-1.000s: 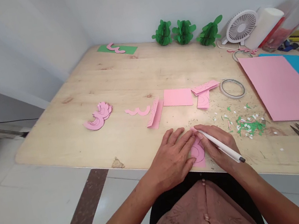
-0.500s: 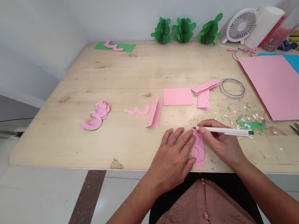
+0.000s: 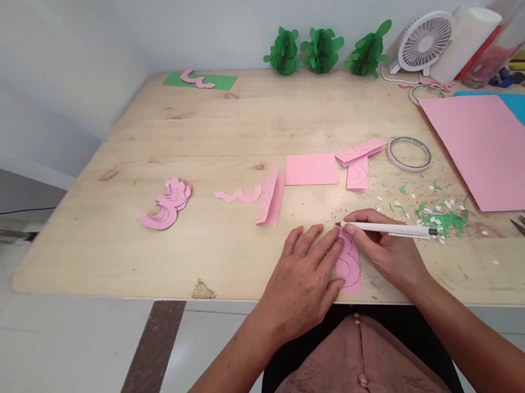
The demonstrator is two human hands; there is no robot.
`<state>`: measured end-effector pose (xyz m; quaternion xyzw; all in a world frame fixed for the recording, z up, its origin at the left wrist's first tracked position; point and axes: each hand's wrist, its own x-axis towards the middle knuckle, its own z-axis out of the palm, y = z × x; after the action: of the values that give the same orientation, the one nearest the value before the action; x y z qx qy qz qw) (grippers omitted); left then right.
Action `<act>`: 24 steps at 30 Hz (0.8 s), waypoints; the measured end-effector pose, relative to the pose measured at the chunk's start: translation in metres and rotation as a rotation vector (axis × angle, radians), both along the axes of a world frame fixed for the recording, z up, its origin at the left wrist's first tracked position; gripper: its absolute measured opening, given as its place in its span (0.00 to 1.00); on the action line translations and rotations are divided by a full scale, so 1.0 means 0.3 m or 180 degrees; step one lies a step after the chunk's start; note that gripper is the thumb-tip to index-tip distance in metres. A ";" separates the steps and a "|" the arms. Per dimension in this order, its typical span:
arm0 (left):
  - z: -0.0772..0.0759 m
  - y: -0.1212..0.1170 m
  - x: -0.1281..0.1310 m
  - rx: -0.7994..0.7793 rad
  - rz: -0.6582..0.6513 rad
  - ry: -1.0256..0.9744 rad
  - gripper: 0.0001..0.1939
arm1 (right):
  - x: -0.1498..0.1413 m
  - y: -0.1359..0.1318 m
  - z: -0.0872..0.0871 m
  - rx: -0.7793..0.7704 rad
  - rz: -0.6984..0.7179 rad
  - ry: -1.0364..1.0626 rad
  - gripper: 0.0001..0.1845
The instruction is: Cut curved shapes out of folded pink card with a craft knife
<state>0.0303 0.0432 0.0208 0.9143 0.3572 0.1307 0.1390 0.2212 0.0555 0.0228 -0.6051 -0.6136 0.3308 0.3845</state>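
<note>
Pinching white pen in right hand at far end of pink strip; pressing strip near front edge of table with left hand, fingers slightly spread. Hold steady, stroke lightly.

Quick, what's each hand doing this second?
Left hand: open, laid flat with its fingers on the pink paper, gripping nothing.
Right hand: closed on the white pen, its tip at the paper's far end.

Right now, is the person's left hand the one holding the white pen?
No, the right hand holds the white pen, while the left hand rests on a pink paper strip.
</note>
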 end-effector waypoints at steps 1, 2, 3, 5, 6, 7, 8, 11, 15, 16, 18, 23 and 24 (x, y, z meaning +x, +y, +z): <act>0.000 0.000 0.000 -0.0001 0.0002 0.0000 0.25 | 0.000 0.000 0.000 0.0020 0.0006 -0.0015 0.10; 0.000 0.000 0.000 0.0001 0.0003 0.0001 0.25 | 0.000 0.000 0.000 0.0038 0.0020 -0.0031 0.10; 0.000 0.000 0.000 0.0004 0.0002 0.0004 0.25 | 0.001 0.001 0.000 0.0056 0.0033 -0.0049 0.10; 0.000 0.000 0.000 0.0016 -0.0005 0.0006 0.25 | 0.001 0.001 0.000 0.0077 0.0054 -0.0090 0.10; 0.000 0.000 -0.001 0.0023 -0.0008 0.0007 0.25 | 0.001 0.001 0.000 0.0080 0.0059 -0.0113 0.10; 0.000 0.000 -0.001 0.0025 -0.0009 0.0011 0.25 | 0.002 0.001 0.001 0.0081 0.0065 -0.0141 0.10; 0.000 0.000 -0.001 0.0025 -0.0008 0.0017 0.25 | 0.002 0.001 0.001 0.0084 0.0072 -0.0173 0.10; 0.001 0.000 -0.001 0.0013 -0.0006 0.0034 0.25 | 0.001 0.002 0.004 0.0105 0.0077 -0.0278 0.11; 0.001 0.000 -0.001 -0.0005 -0.0011 0.0028 0.25 | -0.001 0.002 0.005 0.0097 0.0061 -0.0307 0.11; 0.001 0.000 0.000 -0.0003 -0.0010 0.0022 0.25 | -0.001 0.002 0.005 0.0086 0.0067 -0.0292 0.10; 0.000 0.000 0.000 0.0005 -0.0008 0.0008 0.25 | -0.001 0.001 0.003 0.0068 0.0080 -0.0251 0.10; 0.001 0.001 0.000 0.0003 -0.0010 0.0005 0.25 | 0.000 0.001 0.001 0.0090 0.0102 -0.0228 0.10; 0.001 0.001 0.000 -0.0004 -0.0011 0.0002 0.25 | 0.001 0.001 0.001 0.0098 0.0107 -0.0249 0.10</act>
<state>0.0302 0.0435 0.0212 0.9149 0.3557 0.1299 0.1397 0.2215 0.0557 0.0231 -0.6013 -0.6433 0.3038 0.3638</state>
